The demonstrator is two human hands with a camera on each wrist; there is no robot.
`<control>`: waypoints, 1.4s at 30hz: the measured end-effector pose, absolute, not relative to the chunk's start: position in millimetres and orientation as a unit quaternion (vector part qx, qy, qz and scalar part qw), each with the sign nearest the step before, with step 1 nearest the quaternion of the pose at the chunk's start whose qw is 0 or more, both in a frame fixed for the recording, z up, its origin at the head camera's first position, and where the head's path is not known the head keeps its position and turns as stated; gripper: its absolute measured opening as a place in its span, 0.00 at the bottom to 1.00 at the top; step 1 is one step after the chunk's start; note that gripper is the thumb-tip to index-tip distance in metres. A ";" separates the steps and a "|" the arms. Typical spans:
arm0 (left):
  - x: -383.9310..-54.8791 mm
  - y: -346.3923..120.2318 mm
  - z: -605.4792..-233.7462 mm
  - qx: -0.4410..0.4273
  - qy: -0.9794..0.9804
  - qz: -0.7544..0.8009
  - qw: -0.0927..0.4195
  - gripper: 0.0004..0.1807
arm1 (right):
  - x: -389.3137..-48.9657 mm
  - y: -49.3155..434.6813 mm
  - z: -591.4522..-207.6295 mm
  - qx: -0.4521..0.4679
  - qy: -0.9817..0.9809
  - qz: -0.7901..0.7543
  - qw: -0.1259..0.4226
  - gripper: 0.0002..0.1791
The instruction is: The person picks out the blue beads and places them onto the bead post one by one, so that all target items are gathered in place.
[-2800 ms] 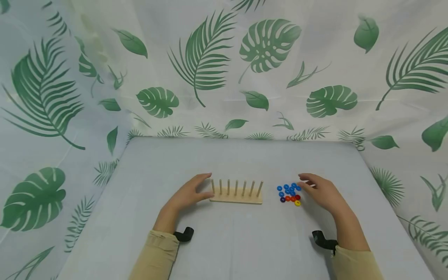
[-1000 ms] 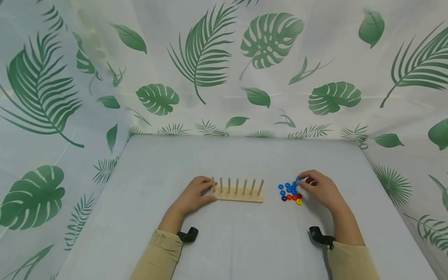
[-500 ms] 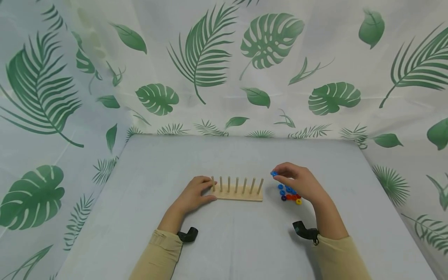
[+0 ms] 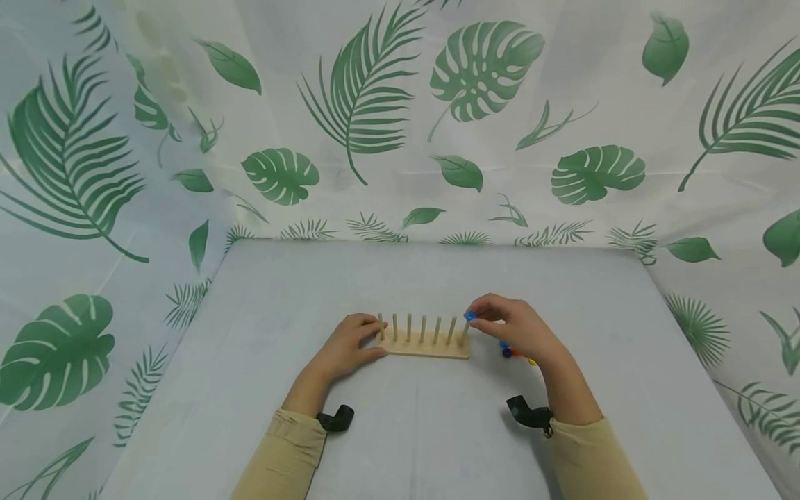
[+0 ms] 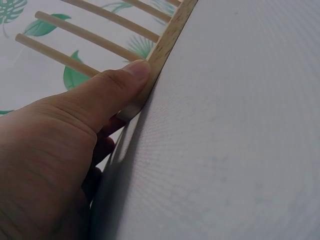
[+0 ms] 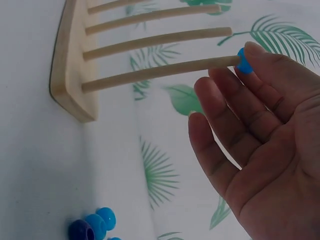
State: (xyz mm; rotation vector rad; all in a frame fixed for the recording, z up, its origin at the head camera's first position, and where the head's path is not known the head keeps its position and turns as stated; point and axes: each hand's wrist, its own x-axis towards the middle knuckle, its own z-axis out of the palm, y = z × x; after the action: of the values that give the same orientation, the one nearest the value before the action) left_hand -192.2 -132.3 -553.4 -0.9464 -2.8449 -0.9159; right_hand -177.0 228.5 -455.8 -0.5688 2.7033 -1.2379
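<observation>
A pale wooden pegboard (image 4: 421, 347) with a row of upright pegs lies on the table. My left hand (image 4: 346, 348) grips its left end; in the left wrist view the thumb (image 5: 117, 82) presses the base's edge beside the end pegs. At the rightmost peg (image 6: 160, 73), my right hand (image 4: 515, 326) pinches a blue bead (image 6: 244, 62) between thumb and fingertips. The bead sits right at the peg's tip; whether it is threaded on I cannot tell. The right hand's other fingers are loosely bent below.
Right of the pegboard lie loose beads, partly hidden behind my right hand: a dark purple bead (image 6: 81, 230), blue beads (image 6: 106, 218) and a yellow bead (image 4: 532, 361). A leaf-printed curtain (image 4: 375, 104) hangs behind the white-covered table (image 4: 400, 430).
My right hand has taken a blue bead from the pile and carried it left to the rightmost peg's tip. The left hand has closed onto the pegboard's end and stayed there.
</observation>
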 end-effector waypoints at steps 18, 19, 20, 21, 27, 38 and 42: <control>-193.2 -131.7 -556.4 -0.295 -0.911 -0.288 -0.005 0.31 | -169.2 219.3 -503.0 -0.133 0.877 -0.457 0.058 0.16; -193.3 -131.8 -556.6 -0.296 -0.911 -0.289 -0.004 0.31 | -169.7 219.1 -505.5 -0.130 0.878 -0.457 0.061 0.16; -193.3 -131.9 -557.0 -0.297 -0.910 -0.288 -0.003 0.31 | -170.1 219.2 -508.0 -0.128 0.878 -0.457 0.063 0.16; -193.1 -132.0 -556.9 -0.298 -0.910 -0.289 -0.001 0.31 | -170.6 219.1 -510.7 -0.126 0.878 -0.457 0.065 0.15; -193.1 -132.0 -556.2 -0.296 -0.911 -0.288 -0.005 0.31 | -173.8 218.7 -523.6 -0.136 0.886 -0.438 0.066 0.11; -194.0 -132.4 -557.0 -0.298 -0.910 -0.289 -0.004 0.32 | -176.6 219.8 -531.0 -0.168 0.895 -0.410 0.053 0.08; -194.4 -132.6 -557.2 -0.301 -0.909 -0.287 0.001 0.32 | -177.6 218.9 -531.0 -0.177 0.902 -0.390 0.052 0.08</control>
State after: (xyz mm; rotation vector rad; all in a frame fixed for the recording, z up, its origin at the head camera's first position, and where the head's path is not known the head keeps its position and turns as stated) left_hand -194.4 -132.6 -557.2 -0.9462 -2.8545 -0.9021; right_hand -177.6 218.9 -531.0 -0.5377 2.7445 -1.1852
